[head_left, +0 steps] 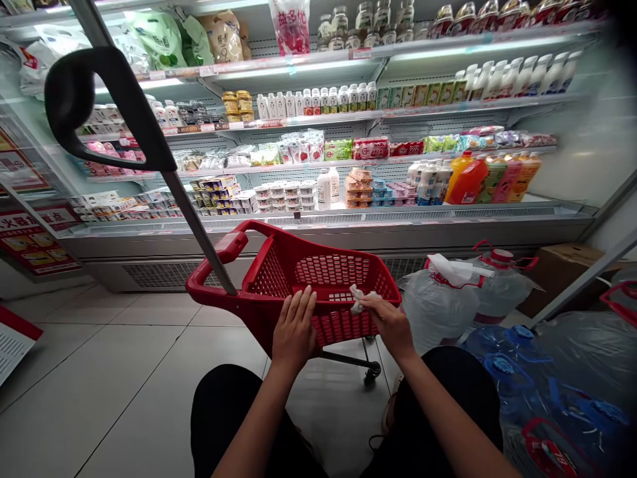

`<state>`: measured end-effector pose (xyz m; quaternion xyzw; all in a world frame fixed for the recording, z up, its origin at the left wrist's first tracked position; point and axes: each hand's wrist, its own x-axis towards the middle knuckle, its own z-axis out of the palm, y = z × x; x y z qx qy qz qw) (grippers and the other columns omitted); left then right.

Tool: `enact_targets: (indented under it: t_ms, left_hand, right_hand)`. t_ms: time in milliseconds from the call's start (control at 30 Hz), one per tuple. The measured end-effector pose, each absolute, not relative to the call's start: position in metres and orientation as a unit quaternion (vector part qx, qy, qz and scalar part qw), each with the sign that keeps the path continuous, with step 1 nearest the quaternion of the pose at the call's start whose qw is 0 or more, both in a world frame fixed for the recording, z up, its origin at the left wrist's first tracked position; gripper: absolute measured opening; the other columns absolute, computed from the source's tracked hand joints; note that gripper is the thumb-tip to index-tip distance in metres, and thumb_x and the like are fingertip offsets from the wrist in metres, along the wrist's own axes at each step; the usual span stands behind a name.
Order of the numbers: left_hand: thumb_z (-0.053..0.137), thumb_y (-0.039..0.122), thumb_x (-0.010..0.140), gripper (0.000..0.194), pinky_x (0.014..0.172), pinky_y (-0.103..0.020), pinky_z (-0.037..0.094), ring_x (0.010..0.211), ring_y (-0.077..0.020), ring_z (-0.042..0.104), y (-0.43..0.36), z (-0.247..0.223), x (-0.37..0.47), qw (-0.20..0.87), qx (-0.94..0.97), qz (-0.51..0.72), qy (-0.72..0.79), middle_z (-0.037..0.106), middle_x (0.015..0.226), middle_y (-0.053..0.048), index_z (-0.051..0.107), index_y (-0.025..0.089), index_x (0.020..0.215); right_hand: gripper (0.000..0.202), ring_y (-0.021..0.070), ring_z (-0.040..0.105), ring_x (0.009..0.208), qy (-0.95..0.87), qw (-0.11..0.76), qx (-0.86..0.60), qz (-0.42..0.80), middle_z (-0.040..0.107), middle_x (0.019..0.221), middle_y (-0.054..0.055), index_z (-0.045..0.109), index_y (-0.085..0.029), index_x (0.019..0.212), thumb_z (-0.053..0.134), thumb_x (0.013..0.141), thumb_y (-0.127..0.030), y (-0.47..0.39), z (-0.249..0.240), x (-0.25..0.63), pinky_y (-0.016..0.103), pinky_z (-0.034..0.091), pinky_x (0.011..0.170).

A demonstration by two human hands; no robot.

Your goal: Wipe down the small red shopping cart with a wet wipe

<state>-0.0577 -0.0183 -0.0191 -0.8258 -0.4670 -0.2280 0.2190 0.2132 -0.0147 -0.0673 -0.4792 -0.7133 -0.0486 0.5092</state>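
Note:
A red plastic shopping cart (271, 265) with perforated basket walls stands in front of my knees. My left hand (295, 326) lies flat on the near side of its rim, fingers stretched out and holding nothing. Farther right along the same rim, my right hand (391, 324) pinches a crumpled white tissue (359, 300), which touches the basket's top edge. From the cart's left end rises a grey metal pole with a black looped handle (114, 113). No goods show inside the basket. A caster (371, 374) sits below it on the floor.
Behind the cart runs a lit refrigerated display case (298, 229) stocked with dairy cartons, bottles and cups. Large clear water jugs (440, 302) and blue-capped bottles (520, 338) crowd the right side, near a cardboard box (562, 265). Grey floor tiles (139, 372) extend left.

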Motion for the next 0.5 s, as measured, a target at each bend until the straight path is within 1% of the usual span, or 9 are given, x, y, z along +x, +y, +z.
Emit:
enact_targets:
  t_ms: [100, 200, 300, 500]
  left_hand:
    - [0.056, 0.02, 0.088, 0.075, 0.133, -0.044, 0.018, 0.157, -0.0252, 0.032, -0.02, -0.019, -0.056, 0.205, -0.831, -0.236, -0.461, 0.034, 0.17, -0.003, 0.038, 0.019, 0.161]
    - [0.057, 0.02, 0.087, 0.074, 0.133, -0.045, 0.018, 0.157, -0.0253, 0.031, -0.021, -0.019, -0.051, 0.192, -0.833, -0.247, -0.456, 0.033, 0.17, -0.003, 0.041, 0.018, 0.159]
    - [0.058, 0.022, 0.086, 0.076, 0.134, -0.044, 0.018, 0.157, -0.0254, 0.031, -0.021, -0.019, -0.045, 0.185, -0.835, -0.251, -0.454, 0.033, 0.17, -0.004, 0.04, 0.017, 0.16]
    - [0.058, 0.027, 0.089, 0.077, 0.134, -0.045, 0.016, 0.157, -0.0259, 0.031, -0.019, -0.02, -0.043, 0.182, -0.833, -0.252, -0.457, 0.034, 0.169, -0.005, 0.035, 0.016, 0.162]
  right_hand:
    - [0.025, 0.0241, 0.075, 0.112, -0.683, 0.516, -0.513, -0.064, 0.078, 0.119, 0.004, 0.075, -0.027, 0.12, 0.055, 0.105, -0.029, -0.019, -0.073, 0.241, 0.039, 0.061, 0.099]
    - [0.025, 0.0234, 0.075, 0.109, -0.678, 0.52, -0.516, -0.066, 0.079, 0.118, 0.004, 0.075, -0.026, 0.118, 0.054, 0.106, -0.031, -0.018, -0.073, 0.239, 0.038, 0.061, 0.097]
    - [0.026, 0.022, 0.075, 0.109, -0.697, 0.519, -0.492, -0.058, 0.079, 0.118, 0.004, 0.075, -0.026, 0.118, 0.051, 0.106, -0.029, -0.012, -0.065, 0.208, 0.038, 0.06, 0.1]
    - [0.028, 0.0206, 0.072, 0.118, -0.751, 0.503, -0.425, -0.047, 0.077, 0.124, 0.004, 0.075, -0.027, 0.116, 0.051, 0.104, -0.017, -0.004, -0.048, 0.138, 0.037, 0.058, 0.105]
